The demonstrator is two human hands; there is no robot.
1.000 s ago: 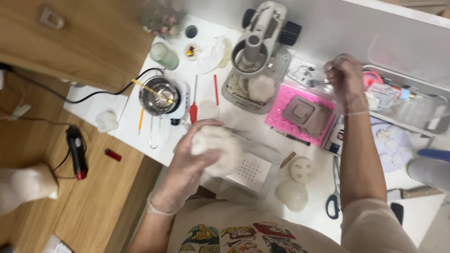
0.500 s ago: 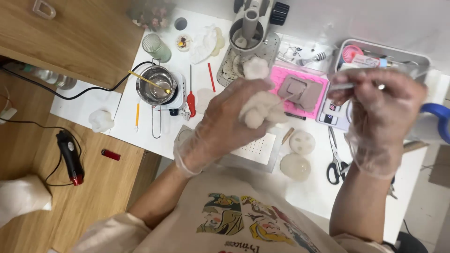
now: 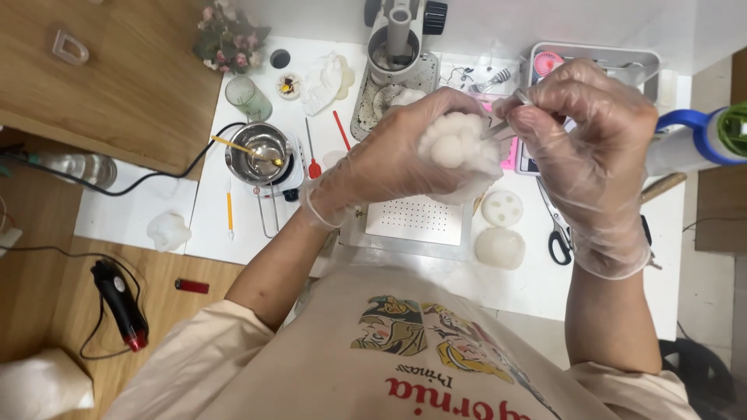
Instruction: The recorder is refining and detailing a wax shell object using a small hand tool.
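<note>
Head view, looking down: the left hand [image 3: 389, 159], in a clear glove, holds a white lumpy piece [image 3: 459, 144] above the table [image 3: 249, 225], its fingers [image 3: 436, 109] curled over the top and back of the piece and clamped on it, so the rounded lobes bulge out towards the right between fingertips and thumb. The right hand [image 3: 595, 148], also gloved, has its fingers [image 3: 545, 101] pinched together on thin metal tweezers [image 3: 502, 124], whose tip points left and meets the right edge of the white piece. Both hands hover over a perforated white plate [image 3: 416, 222] set in a grey tray. Just right of the plate lie two round white casts [image 3: 500, 229], one above the other, with black-handled scissors [image 3: 556, 233] beside them. To the left stands a small steel pot [image 3: 257, 152] on a heater with a yellow stick in it; a red spatula [image 3: 311, 155] lies just right of it. A grey press-like machine [image 3: 397, 47] stands at the table's far edge, behind the hands.
</note>
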